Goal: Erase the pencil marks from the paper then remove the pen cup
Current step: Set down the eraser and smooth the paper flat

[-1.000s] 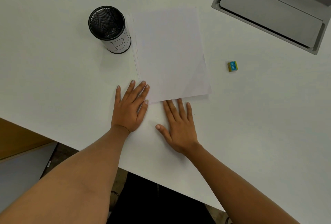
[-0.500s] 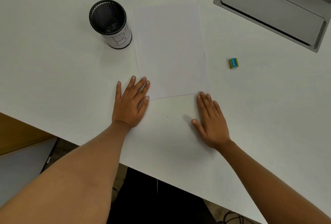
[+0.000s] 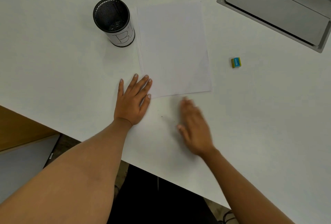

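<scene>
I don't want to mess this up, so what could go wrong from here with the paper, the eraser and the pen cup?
The left hand touches only the near left corner of the paper, a loose stack, so rubbing could shift or crease sheets. The pen cup stands upright close by the stack's left edge; sliding paper or a sweeping hand might tip it.

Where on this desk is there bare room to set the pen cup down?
Bare table left of the pen cup, and from the eraser to the near edge. Crowded: cup close beside the paper, left hand at its corner.
</scene>
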